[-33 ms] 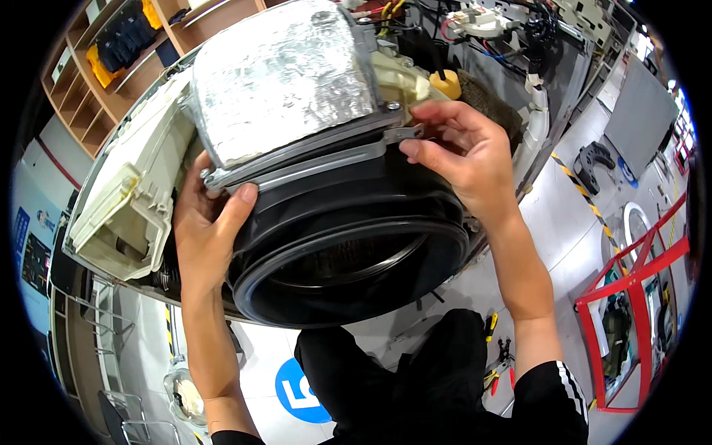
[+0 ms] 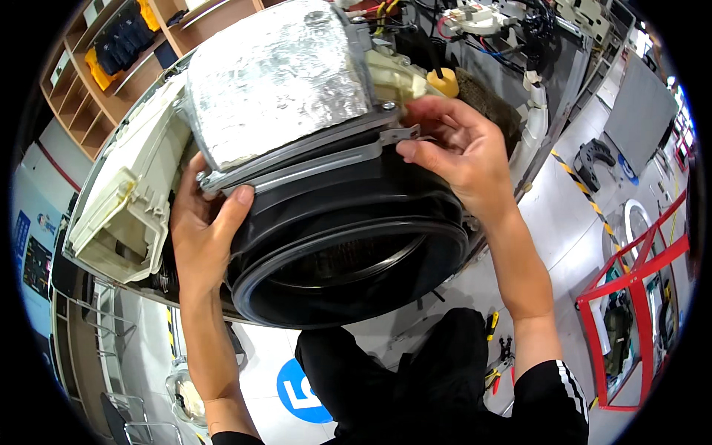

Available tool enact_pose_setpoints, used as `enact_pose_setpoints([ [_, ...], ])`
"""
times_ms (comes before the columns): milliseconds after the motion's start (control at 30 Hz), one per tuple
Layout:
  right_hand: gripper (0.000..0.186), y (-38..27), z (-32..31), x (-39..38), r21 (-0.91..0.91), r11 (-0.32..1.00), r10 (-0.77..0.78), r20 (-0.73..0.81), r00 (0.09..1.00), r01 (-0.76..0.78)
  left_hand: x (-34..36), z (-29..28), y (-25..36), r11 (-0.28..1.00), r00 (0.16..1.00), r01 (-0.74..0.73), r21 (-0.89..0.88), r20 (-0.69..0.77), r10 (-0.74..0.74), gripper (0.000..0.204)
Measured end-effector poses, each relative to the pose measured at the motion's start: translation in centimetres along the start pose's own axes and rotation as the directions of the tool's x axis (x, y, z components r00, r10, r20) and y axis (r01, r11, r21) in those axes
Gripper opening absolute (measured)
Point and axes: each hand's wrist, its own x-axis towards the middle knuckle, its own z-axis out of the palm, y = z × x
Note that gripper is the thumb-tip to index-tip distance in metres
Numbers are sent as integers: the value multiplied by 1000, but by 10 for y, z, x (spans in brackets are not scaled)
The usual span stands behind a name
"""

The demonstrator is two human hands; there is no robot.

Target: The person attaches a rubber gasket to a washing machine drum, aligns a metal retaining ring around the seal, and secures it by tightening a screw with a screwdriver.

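Left hand (image 2: 206, 230) and right hand (image 2: 469, 159) at the two ends of a long grey metal strip (image 2: 315, 173).
White tiled floor (image 2: 571, 215) spreads below, pale wooden shelving (image 2: 182, 41) stands at upper left; the strip lies between a silver foil-covered box (image 2: 274, 81) and a round black rubber gasket (image 2: 348, 204). The left grips the strip's left end, thumb in front; the right's thumb and forefinger stand slightly apart beside its holed tab, any hold unclear.

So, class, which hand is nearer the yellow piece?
Right: the right hand is just below the yellow piece; the left hand is farther, at the left end of the grey strip.
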Motion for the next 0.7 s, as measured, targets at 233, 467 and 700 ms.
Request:
enact_pose_setpoints([
  [233, 58, 6, -7, 4, -54, 996, 78, 74, 994, -74, 0, -5, -10, 994, 993, -39, 102, -110, 51, 71],
  [467, 58, 3, -7, 0, -145, 988, 68, 145, 987, -47, 0, -8, -18, 997, 987, -74, 28, -138, 77, 75],
  [700, 53, 7, -2, 12, 220, 971, 61, 150, 987, -93, 0, -12, -11, 996, 995, -53, 69, -84, 59, 79],
])
